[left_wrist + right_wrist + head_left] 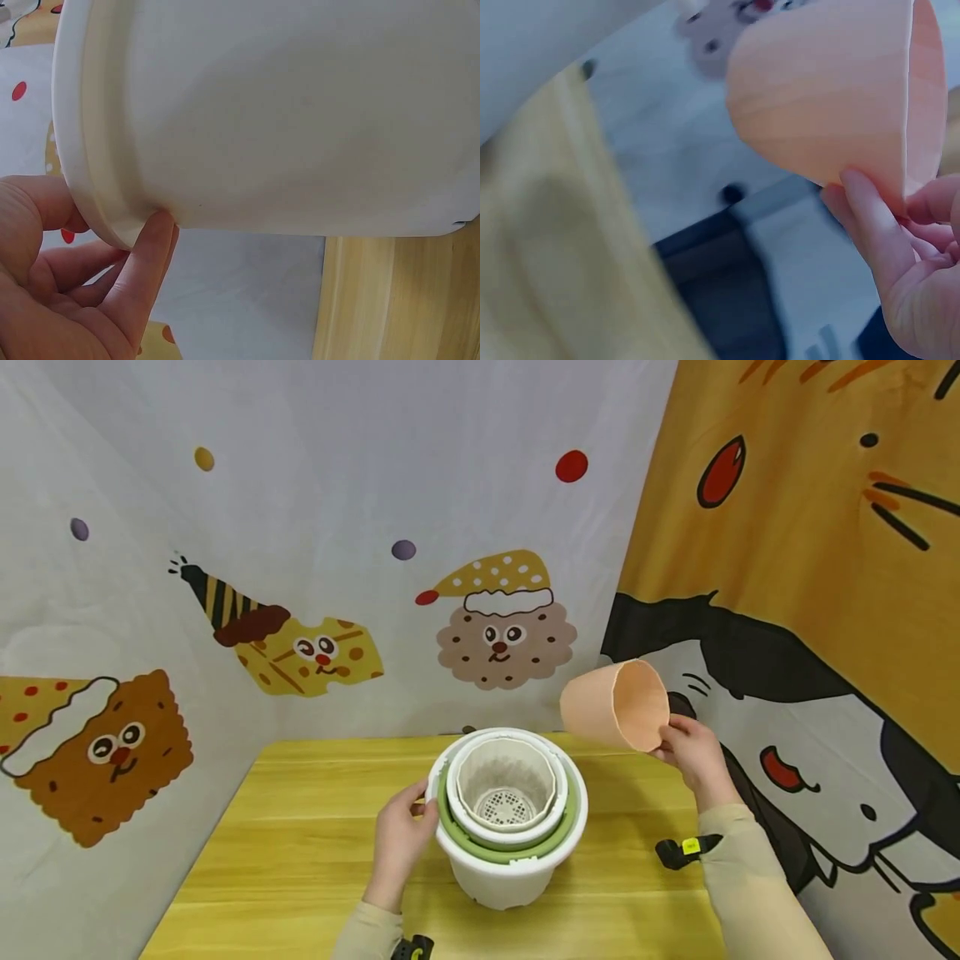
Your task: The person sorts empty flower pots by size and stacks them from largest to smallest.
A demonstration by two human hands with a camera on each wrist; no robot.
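Note:
On the table, a large white flower pot (501,887) stands upright with a green pot (504,855) nested inside it. Within the green one sit a smaller white pot (507,837) and an innermost off-white pot (506,767) with drainage holes in its bottom. My left hand (401,835) pinches the large pot's rim on its left side; up close, the left wrist view shows fingers (146,262) against the outer wall. To the right, my right hand (696,758) grips a peach-coloured pot (588,706) by its rim, holding it tilted sideways above the table, apart from the stack.
The wood-grain table (300,843) extends on both sides of the stack. Behind it hangs a pale cloth (315,468) with cartoon prints, and an orange, black and white printed cloth (795,543) covers the right side.

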